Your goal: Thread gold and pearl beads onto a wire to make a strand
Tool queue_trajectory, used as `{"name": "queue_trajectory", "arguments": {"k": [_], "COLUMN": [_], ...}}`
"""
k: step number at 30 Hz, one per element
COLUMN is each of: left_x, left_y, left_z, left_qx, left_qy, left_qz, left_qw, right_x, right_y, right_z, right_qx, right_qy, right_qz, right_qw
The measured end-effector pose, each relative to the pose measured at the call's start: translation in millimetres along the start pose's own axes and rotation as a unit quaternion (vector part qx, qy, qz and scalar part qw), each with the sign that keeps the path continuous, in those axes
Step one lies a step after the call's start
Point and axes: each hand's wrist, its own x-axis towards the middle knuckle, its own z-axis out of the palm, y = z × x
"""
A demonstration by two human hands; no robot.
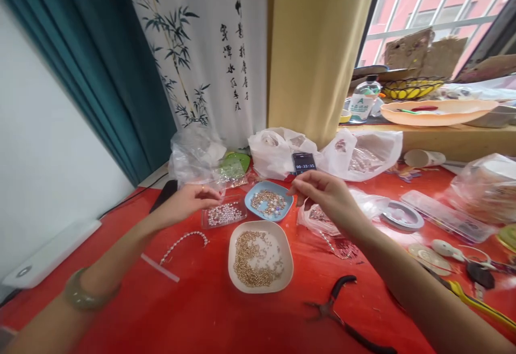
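My left hand (pixel 195 201) hovers at the near-left side of a clear box of white pearl beads (pixel 224 214). Its thumb and fingertips come together; anything between them is too small to see. Over the right rim of a blue dish (pixel 250 209) of mixed gold and white beads, my right hand (pixel 322 195) is pinched, its contents also too fine to make out. Nearer me sits a cream dish (pixel 285 276) of small gold beads. A curved strand of pearls (pixel 183 239) lies left of it on the red table.
Black-handled pliers (pixel 331 309) lie at front right, with yellow-handled pliers (pixel 475 299) farther right. A phone showing a timer (pixel 304 164) leans against white plastic bags (pixel 268 152) at the back. A clear plastic case (pixel 447 215) and a tape roll (pixel 401 216) lie right.
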Motion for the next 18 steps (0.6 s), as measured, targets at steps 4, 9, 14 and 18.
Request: {"name": "queue_trajectory", "arguments": {"k": [4, 9, 14, 18], "left_x": [-40.8, -75.8, -89.3, -91.5], "left_y": [-48.1, -90.9, -101.5, -101.1], "left_z": [-24.6, -25.7, -31.3, -31.9], "left_qx": [0.066, 0.076, 0.154, 0.18], "left_qy": [0.072, 0.094, 0.057, -0.007], "left_qz": [-0.055, -0.106, -0.117, -0.09], "left_qw": [0.994, 0.987, 0.98, 0.98], "right_x": [22.8, 48.2, 65.7, 66.4], "right_y": [-31.8, -47.7, -1.1, 52.2], "right_z": [-1.9, -0.6, -0.5, 0.4], "right_qx": [0.003, -0.027, -0.133, -0.304], "right_qy": [0.045, 0.087, 0.041, -0.012], "right_qz": [-0.054, -0.111, -0.099, -0.08], "right_qw": [0.998, 0.99, 0.985, 0.949]}}
